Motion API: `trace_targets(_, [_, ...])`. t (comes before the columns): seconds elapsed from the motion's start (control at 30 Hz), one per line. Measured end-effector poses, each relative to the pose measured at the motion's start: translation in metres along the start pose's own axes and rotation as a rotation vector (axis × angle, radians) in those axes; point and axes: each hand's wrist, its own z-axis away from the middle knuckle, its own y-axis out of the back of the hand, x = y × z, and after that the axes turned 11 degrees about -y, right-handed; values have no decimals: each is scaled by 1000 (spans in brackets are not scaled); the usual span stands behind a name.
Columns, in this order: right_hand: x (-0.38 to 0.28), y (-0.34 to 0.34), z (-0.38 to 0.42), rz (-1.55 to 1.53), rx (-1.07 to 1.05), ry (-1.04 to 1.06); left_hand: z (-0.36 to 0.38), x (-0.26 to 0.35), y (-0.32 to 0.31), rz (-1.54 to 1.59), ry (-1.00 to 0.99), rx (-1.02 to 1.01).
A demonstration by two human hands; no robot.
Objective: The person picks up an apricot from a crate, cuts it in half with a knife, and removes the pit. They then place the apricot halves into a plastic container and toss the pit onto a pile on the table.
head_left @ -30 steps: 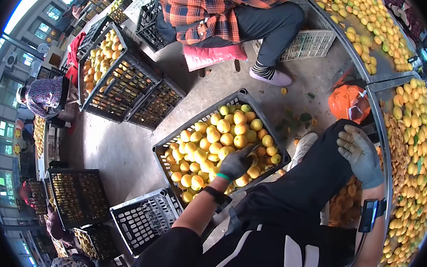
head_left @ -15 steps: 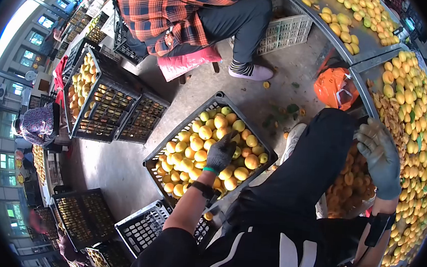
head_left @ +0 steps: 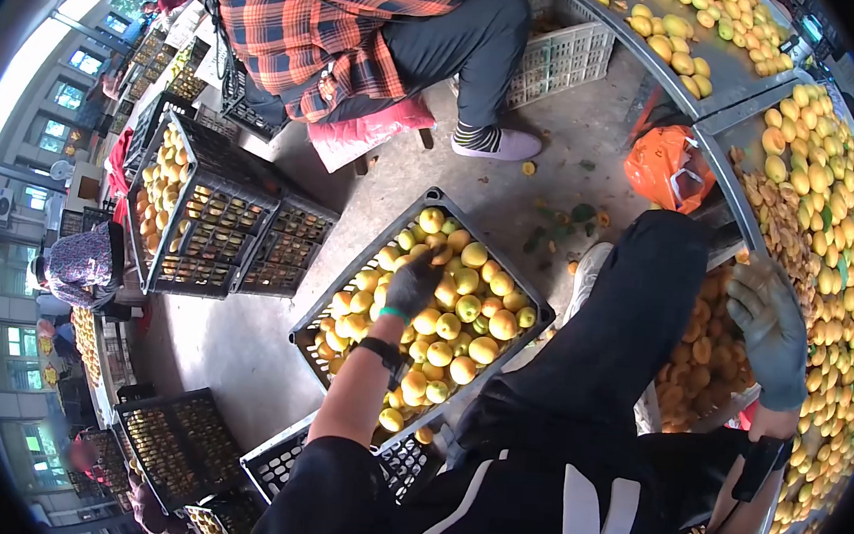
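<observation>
My left hand, in a dark grey glove with a green cuff, reaches down into a black plastic crate heaped with yellow fruit. Its fingers curl around one fruit near the crate's far side. My right hand, in a lighter grey glove, hangs with loose, spread fingers at the edge of a metal table and holds nothing. Below it is a heap of orange fruit halves. My black-trousered leg lies between the two hands.
A person in a plaid shirt sits opposite on a pink-cushioned stool. The table carries whole fruit. An orange bag hangs under it. Stacked black crates stand left, an empty one near my left side. Bare concrete floor lies between.
My left hand has moved across the fruit toward the crate's far left side. My right hand dropped from my knee to the table edge. The view shifted slightly.
</observation>
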Motion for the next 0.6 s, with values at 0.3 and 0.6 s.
trace_targets(0.3, [-5, 14, 12, 33, 65, 41, 98, 13, -1, -67, 34, -220])
trace_targets(0.6, [-1, 25, 12, 61, 56, 21, 124, 4, 63, 42, 263, -158])
